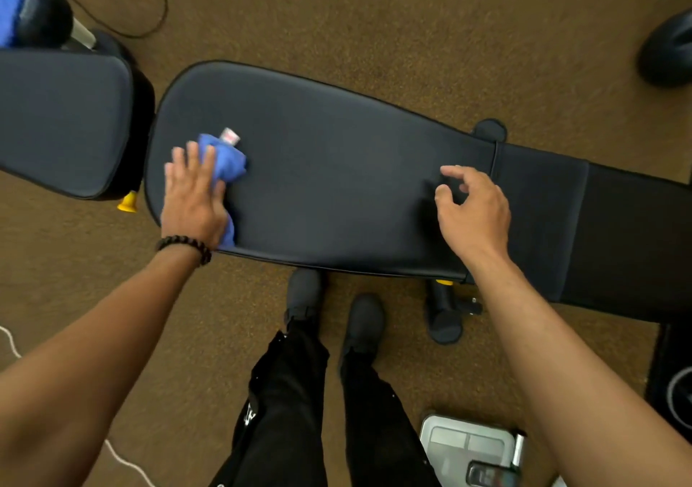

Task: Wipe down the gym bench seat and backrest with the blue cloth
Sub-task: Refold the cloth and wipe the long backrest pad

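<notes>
A long black padded backrest (337, 172) runs left to right across the middle of the view, and the black seat pad (63, 119) lies apart from it at the left. My left hand (193, 198) presses a bunched blue cloth (226, 159) with a white tag flat onto the left end of the backrest, near its front edge. My right hand (473, 211) hovers over the right part of the backrest, fingers loosely curled and holding nothing. A beaded bracelet circles my left wrist.
Brown carpet surrounds the bench. My two black shoes (337, 310) stand close to its front edge. A yellow knob (128, 202) sticks out under the seat gap. A grey scale (470, 445) with a phone on it lies at the bottom right. A black cable (157, 7) loops at the top left.
</notes>
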Tool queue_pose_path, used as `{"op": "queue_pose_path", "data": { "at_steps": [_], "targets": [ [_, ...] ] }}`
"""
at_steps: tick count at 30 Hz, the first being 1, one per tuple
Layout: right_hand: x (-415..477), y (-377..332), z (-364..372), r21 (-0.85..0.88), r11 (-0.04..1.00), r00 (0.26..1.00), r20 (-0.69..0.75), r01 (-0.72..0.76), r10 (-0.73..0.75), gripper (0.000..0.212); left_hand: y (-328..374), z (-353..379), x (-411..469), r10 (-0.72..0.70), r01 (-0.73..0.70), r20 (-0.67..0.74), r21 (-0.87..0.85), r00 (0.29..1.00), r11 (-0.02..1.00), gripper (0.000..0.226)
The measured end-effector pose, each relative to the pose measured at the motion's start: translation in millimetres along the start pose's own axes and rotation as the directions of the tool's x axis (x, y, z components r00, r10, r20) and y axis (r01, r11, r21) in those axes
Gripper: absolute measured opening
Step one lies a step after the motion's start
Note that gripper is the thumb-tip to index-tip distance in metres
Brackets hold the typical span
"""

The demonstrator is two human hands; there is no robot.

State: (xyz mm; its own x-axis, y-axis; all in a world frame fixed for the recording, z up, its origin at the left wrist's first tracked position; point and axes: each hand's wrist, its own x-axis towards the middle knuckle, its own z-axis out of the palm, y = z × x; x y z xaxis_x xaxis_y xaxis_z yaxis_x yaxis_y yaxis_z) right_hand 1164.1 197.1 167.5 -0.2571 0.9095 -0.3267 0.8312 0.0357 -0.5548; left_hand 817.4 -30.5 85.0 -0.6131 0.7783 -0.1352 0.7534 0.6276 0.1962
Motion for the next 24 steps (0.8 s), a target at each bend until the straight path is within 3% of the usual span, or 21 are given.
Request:
{"op": "queue_pose_path", "data": {
  "at_steps": [1,3,5,6,8,10,11,13,16,17,19,21,22,24],
  "targets": [
    [1,-1,0,0.003,1.0,1.0,-0.001,0.003,-0.003,0.031,7,-1,13,-0.194,0.193,-0.037,-0.027,0.98,0.981,0.061],
    [4,-2,-2,0.004,1.0,1.0,-0.01,0.0,0.0,0.031,40,1,38,-0.514,0.502,-0.077,-0.13,0.854,0.855,0.062],
    [6,-3,-6,0.009,1.0,1.0,-0.025,-0.01,0.01,0.031,92,4,57,-0.671,0.639,-0.104,-0.23,0.734,0.734,0.061],
    [7,-2,-8,0.017,1.0,0.999,-0.029,-0.016,0.016,0.032,124,6,62,-0.672,0.637,-0.095,-0.244,0.734,0.731,0.061],
    [8,-2,-12,0.036,0.999,0.999,-0.034,-0.02,0.021,0.032,190,20,56,-0.524,0.503,-0.07,-0.196,0.849,0.842,0.06],
    [7,-2,-14,0.05,0.999,0.999,-0.043,-0.005,0.008,0.031,251,36,30,-0.195,0.187,-0.055,-0.12,0.979,0.975,0.061],
    [6,-3,-13,0.049,0.999,0.999,-0.046,0.004,-0.002,0.031,273,44,12,-0.013,0.009,-0.031,-0.117,0.999,0.993,0.062],
    [3,-7,-8,0.034,0.999,0.999,-0.04,0.015,-0.013,0.031,300,52,-26,0.323,-0.315,0.064,-0.11,0.944,0.943,0.065],
    [-6,-15,6,0.034,0.999,0.999,-0.02,0.034,-0.033,0.032,292,60,-70,0.699,-0.718,0.26,-0.033,0.666,0.696,0.066],
    [-9,-18,12,0.035,0.998,0.999,-0.015,0.05,-0.05,0.032,281,62,-77,0.764,-0.784,0.272,-0.055,0.585,0.619,0.063],
    [-17,-25,24,0.033,0.996,0.997,0.01,0.078,-0.078,0.031,253,63,-85,0.847,-0.85,0.218,-0.109,0.486,0.516,0.054],
    [-23,-36,37,0.012,0.994,0.993,0.048,0.106,-0.106,0.031,213,60,-86,0.869,-0.861,0.16,-0.138,0.469,0.49,0.049],
    [-26,-42,43,-0.004,0.992,0.99,0.063,0.129,-0.129,0.03,190,57,-86,0.856,-0.851,0.15,-0.118,0.495,0.513,0.049],
    [-30,-56,54,-0.021,0.984,0.98,0.085,0.179,-0.177,0.03,138,48,-80,0.78,-0.783,0.12,-0.034,0.614,0.622,0.052]
  ]
}}
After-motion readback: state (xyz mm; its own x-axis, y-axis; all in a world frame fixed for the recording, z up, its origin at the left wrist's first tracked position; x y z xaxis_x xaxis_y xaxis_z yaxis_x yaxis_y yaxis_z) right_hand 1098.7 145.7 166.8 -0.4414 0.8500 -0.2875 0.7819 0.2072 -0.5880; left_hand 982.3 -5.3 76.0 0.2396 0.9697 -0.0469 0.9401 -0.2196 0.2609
